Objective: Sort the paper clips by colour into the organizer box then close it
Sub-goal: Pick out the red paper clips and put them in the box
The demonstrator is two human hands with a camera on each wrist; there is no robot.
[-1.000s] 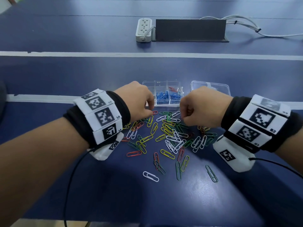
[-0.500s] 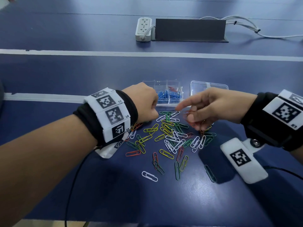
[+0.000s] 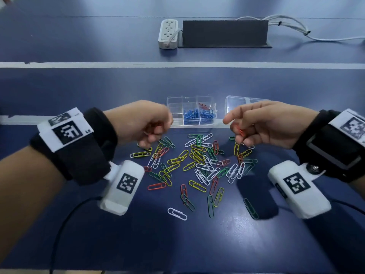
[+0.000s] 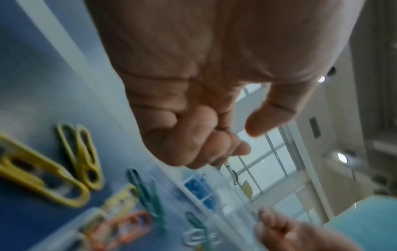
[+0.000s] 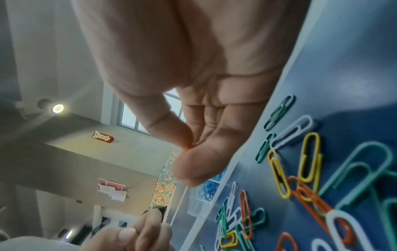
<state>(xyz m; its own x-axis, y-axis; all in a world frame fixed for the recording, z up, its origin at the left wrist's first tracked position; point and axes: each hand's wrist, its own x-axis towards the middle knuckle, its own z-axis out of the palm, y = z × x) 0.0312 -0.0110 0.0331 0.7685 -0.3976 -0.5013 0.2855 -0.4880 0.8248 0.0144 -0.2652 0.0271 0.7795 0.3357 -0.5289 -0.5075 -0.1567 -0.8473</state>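
Loose paper clips (image 3: 197, 157) in red, yellow, green and white lie scattered on the blue table in front of the clear organizer box (image 3: 173, 103). Its middle compartments hold blue clips (image 3: 192, 114); a few red clips (image 3: 204, 105) lie in a rear one. My right hand (image 3: 237, 131) hovers right of the box, thumb and fingers pinching a red clip (image 3: 241, 133). An orange glint shows at that pinch (image 5: 187, 147). My left hand (image 3: 156, 131) hangs left of the box with fingers curled (image 4: 214, 141), and a thin reddish clip peeks out beneath them.
The box's clear lid (image 3: 235, 100) lies open to the right, partly behind my right hand. A white power strip (image 3: 168, 33), a black block (image 3: 225, 32) and white cables (image 3: 296, 28) sit far back. A lone white clip (image 3: 177, 213) and a green one (image 3: 250, 208) lie nearest me.
Both hands have risen from the pile. The right hand has drawn back to the right with a red clip in its pinch. The left hand has pulled left from the box front.
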